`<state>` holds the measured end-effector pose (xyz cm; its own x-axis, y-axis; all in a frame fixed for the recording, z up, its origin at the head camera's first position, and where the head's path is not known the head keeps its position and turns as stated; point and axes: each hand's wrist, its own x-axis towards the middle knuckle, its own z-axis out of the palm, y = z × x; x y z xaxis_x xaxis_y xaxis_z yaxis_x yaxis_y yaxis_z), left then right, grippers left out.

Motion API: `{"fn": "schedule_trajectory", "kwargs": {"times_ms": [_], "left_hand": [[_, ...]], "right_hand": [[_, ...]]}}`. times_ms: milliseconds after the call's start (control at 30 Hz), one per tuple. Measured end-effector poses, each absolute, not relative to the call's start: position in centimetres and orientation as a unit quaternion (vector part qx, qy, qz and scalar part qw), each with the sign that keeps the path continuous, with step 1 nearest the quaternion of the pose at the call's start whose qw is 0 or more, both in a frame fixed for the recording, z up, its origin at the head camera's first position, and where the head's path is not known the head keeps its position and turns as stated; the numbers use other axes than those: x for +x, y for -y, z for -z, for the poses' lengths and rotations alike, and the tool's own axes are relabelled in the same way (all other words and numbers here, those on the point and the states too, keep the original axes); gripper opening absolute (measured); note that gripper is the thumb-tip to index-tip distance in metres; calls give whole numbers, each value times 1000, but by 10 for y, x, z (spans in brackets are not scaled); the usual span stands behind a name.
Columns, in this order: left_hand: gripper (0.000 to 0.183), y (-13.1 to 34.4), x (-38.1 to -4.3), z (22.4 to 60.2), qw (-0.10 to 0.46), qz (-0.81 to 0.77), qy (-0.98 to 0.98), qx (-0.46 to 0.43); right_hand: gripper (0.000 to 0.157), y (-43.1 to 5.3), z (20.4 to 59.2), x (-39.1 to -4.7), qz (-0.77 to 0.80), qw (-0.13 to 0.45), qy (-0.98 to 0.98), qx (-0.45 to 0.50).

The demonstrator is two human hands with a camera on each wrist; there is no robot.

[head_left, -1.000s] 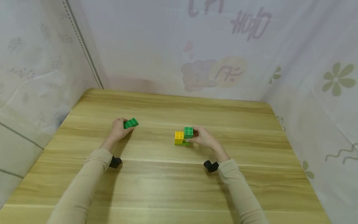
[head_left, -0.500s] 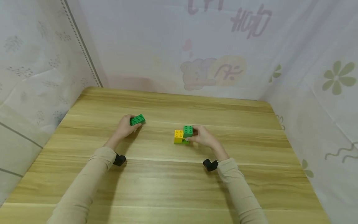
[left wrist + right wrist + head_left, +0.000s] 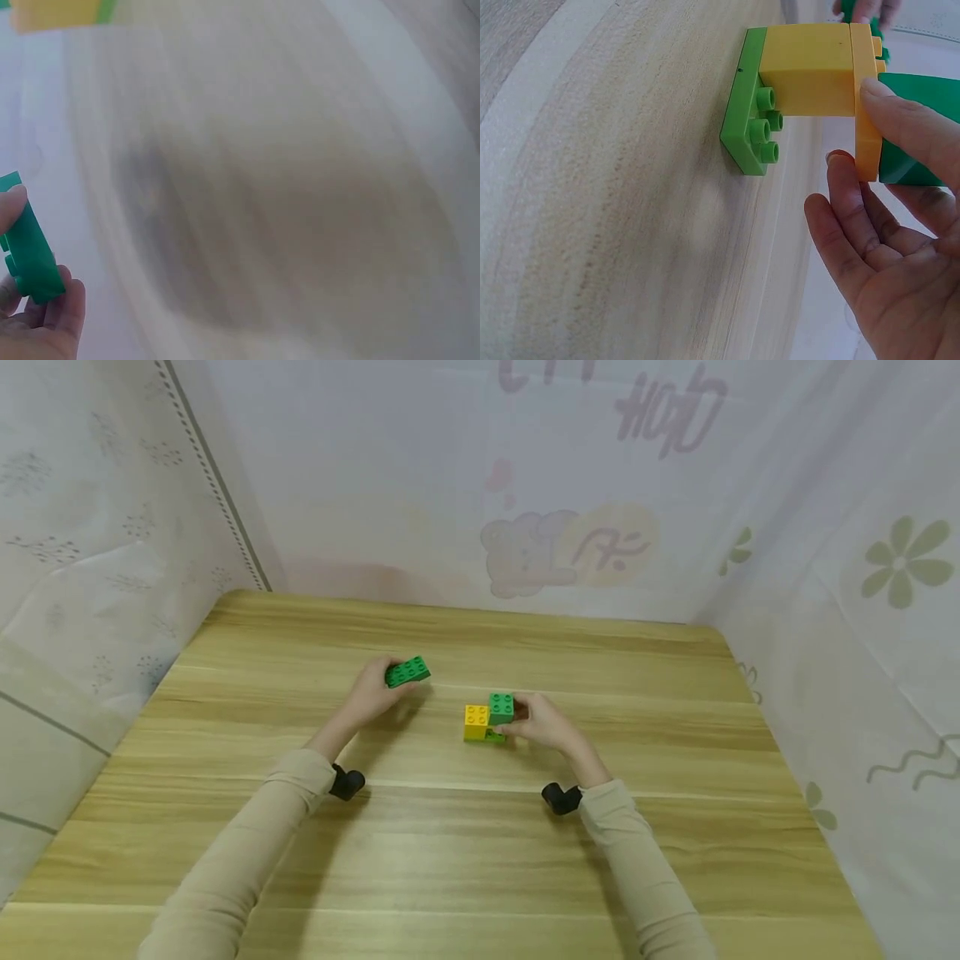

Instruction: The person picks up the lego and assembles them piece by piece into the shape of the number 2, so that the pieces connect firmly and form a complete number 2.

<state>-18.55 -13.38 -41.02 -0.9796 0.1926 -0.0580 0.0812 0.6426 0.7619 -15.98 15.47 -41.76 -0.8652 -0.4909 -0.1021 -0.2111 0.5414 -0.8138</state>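
My left hand (image 3: 371, 692): fingers pinching one green brick (image 3: 408, 671). My right hand (image 3: 543, 723): fingers gripping the block stack (image 3: 476, 724). Stacking seems underway; next likely calls for aligning both.

Holds out beige cloth-sleeved left arm (image 3: 242, 852) from eight o'clock toward half past one, pinching with bare left grip (image 3: 371, 692); holds out beige cloth-sleeved right arm (image 3: 643, 868) from five o'clock toward eleven, pinching with bare right grip (image 3: 547, 725).
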Motion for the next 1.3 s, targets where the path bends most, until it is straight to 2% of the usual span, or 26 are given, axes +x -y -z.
{"fn": "schedule_trajectory", "kwargs": {"times_ms": [367, 1000, 1300], "left_hand": [[51, 100, -186, 394, 77, -421, -898, 100], [46, 65, -175, 387, 73, -426, -888, 160], [45, 54, -169, 383, 63, -431, -875, 211]], "right_hand": [[29, -155, 417, -161, 436, 168, -862, -196], [27, -156, 416, -162, 440, 158, -858, -213], [34, -157, 418, -163, 454, 161, -848, -220]]}}
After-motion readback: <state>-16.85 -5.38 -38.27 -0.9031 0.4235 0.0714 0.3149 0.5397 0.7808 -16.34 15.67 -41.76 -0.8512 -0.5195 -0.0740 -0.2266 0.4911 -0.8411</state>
